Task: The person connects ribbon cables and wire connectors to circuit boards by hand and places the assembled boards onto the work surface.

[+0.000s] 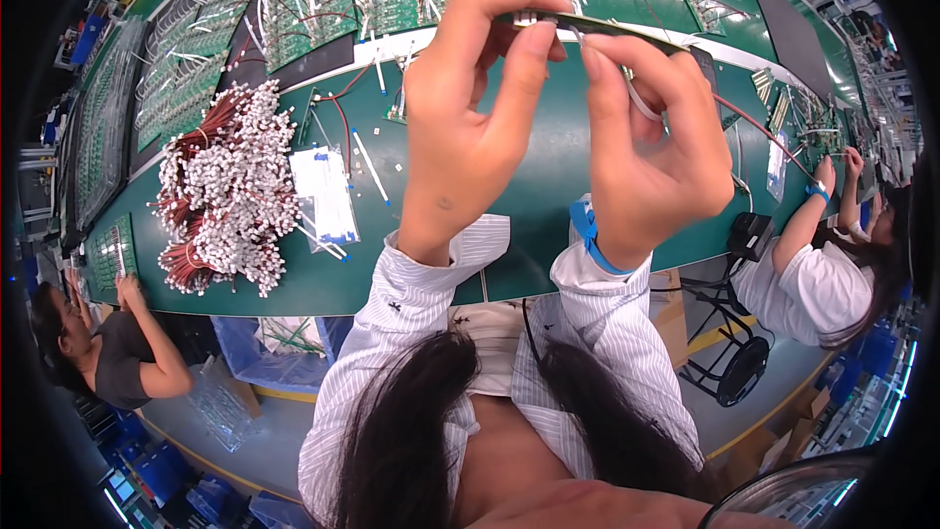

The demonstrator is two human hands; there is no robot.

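Observation:
Both my hands are raised over the green work table (534, 171). My left hand (470, 113) pinches a narrow circuit board (632, 34), seen nearly edge-on, between thumb and fingers. Close beside it, my right hand (661, 137) has thumb and forefinger closed on a thin white cable (641, 103), whose end meets the board near my left thumb. That cable loops down inside my right hand. My fingers hide the exact joint between cable and board.
A large heap of red-brown wires with white connectors (230, 186) lies left, beside white flat cables (325, 191). Wired circuit board panels (308, 0) line the far side. Co-workers sit at left (137, 353) and right (813, 274). A blue bin (240, 358) stands below the table edge.

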